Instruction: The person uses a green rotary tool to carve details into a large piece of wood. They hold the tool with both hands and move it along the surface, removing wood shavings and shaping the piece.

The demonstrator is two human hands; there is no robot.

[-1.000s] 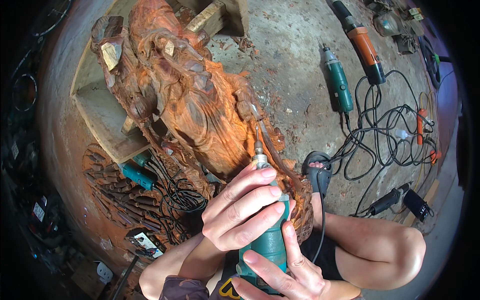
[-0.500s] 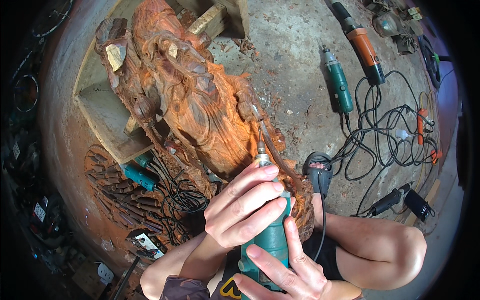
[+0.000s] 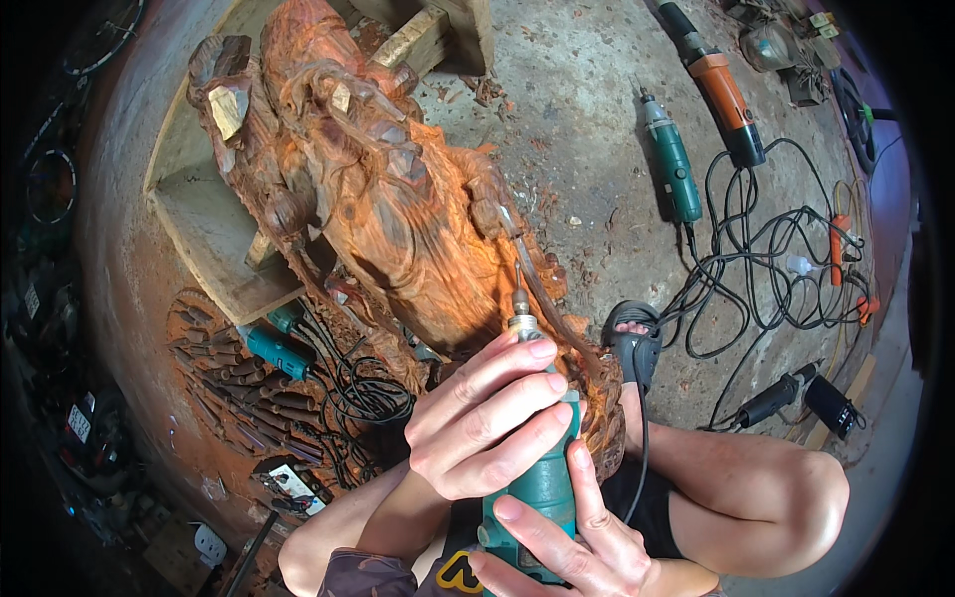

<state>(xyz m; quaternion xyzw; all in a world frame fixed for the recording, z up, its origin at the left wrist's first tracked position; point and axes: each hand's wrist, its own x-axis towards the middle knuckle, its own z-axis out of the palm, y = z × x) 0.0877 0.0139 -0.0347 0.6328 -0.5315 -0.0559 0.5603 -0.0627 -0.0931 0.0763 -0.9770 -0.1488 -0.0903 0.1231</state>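
Observation:
A green die grinder (image 3: 542, 490) is held in both hands, its bit pointing away from me. My left hand (image 3: 487, 416) wraps over the front of its body, near the metal collar. Farther back, my right hand (image 3: 577, 542) grips the rear of the body, fingers along its right side. The thin bit (image 3: 518, 279) meets or hovers just over the lower right side of a carved reddish-brown wood sculpture (image 3: 398, 229); contact cannot be made out. The sculpture leans across a wooden frame, and my hands cover its lowest part.
Wooden frame (image 3: 209, 234) stands behind the sculpture. On the floor at right lie another green grinder (image 3: 673, 164), an orange power tool (image 3: 724, 99) and tangled black cords (image 3: 741, 269). Several carving bits (image 3: 249, 398) and a teal tool (image 3: 277, 353) lie at left. My sandalled foot (image 3: 634, 343) is close by.
The grinder and both hands have shifted very slightly, with the left hand a little lower. Both hands keep their hold; the sculpture stays almost where it was.

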